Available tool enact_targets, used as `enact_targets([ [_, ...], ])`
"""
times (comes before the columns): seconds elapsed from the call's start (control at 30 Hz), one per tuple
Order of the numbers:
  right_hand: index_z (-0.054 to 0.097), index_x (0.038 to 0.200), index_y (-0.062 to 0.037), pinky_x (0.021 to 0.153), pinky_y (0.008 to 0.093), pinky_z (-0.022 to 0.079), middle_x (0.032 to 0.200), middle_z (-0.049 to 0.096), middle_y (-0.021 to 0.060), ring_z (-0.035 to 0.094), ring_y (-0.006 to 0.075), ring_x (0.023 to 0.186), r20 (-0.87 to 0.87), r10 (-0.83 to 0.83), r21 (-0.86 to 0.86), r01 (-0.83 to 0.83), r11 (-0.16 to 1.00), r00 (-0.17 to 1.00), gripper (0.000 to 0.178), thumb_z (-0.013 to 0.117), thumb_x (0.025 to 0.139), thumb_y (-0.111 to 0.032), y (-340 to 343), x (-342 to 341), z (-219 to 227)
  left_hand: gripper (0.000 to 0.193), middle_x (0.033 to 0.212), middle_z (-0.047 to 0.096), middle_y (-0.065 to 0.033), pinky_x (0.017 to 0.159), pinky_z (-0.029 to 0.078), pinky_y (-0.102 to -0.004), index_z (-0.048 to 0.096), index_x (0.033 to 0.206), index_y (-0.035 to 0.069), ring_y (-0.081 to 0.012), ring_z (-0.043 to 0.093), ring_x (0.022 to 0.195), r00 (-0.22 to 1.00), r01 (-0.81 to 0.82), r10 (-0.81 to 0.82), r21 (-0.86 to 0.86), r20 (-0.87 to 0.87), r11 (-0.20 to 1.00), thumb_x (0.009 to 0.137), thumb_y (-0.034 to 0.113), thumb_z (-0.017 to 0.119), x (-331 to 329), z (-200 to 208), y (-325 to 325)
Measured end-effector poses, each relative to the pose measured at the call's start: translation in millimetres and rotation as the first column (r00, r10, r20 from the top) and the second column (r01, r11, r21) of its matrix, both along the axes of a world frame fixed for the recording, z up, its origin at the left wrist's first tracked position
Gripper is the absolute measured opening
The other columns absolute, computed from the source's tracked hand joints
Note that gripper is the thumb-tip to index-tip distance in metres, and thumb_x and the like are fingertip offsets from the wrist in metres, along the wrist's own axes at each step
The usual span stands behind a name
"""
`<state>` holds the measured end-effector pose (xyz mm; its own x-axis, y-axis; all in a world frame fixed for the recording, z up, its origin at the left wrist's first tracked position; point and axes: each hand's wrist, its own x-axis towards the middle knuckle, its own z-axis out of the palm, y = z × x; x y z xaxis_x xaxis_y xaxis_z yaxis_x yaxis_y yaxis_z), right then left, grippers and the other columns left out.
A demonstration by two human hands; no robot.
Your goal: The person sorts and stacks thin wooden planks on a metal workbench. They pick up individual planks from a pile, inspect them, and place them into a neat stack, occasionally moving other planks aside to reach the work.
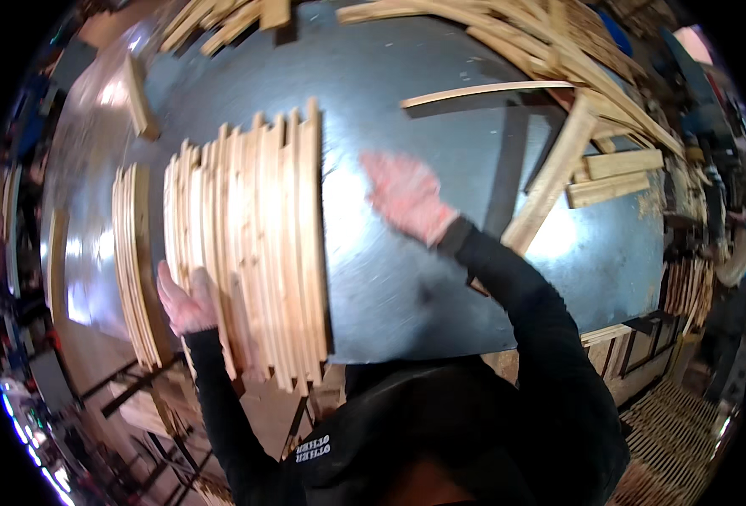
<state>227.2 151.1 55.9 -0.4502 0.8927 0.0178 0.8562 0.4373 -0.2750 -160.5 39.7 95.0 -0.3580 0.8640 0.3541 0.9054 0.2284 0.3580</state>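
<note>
A row of long, narrow wooden slats lies side by side on the metal table, with uneven far ends and near ends reaching past the table's front edge. My left hand rests on the near left part of this row, thumb and fingers apart. To the right of the row, my right hand is over bare metal, blurred by motion. Its fingers look stretched out and I see nothing in it. Left of the row is a smaller bundle of slats.
Single wooden pieces lie at the far left and left edge. A pile of boards covers the far right. A thin strip and a wide board extend from it, beside short blocks. More boards lie at the back.
</note>
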Motion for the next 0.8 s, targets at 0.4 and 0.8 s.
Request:
enact_targets([
  [0.4, 0.065, 0.079, -0.0157, 0.072, 0.0384, 0.050, 0.074, 0.064, 0.0057, 0.064, 0.0256, 0.075, 0.084, 0.480, 0.263, -0.484, 0.835, 0.873, 0.010, 0.060, 0.075, -0.009, 56, 158, -9, 0.083, 0.146, 0.034, -0.0299, 0.111, 0.014, -0.0623, 0.034, 0.143, -0.003, -0.0450, 0.030, 0.136, 0.913, -0.146, -0.080, -0.502, -0.401, 0.852, 0.090, 0.060, 0.046, 165, -37, 4],
  [0.8, 0.046, 0.139, -0.0098, 0.102, 0.0437, 0.040, 0.130, 0.058, 0.0156, 0.054, 0.0319, 0.120, -0.244, 0.308, -0.070, -0.333, 0.940, 0.920, 0.057, 0.050, 0.095, -0.047, 90, 27, 36, 0.091, 0.146, 0.033, -0.0313, 0.113, 0.016, -0.0603, 0.029, 0.146, -0.005, -0.0479, 0.028, 0.137, 0.951, -0.222, 0.167, -0.196, -0.260, 0.955, 0.087, 0.057, 0.056, 191, -45, -75],
])
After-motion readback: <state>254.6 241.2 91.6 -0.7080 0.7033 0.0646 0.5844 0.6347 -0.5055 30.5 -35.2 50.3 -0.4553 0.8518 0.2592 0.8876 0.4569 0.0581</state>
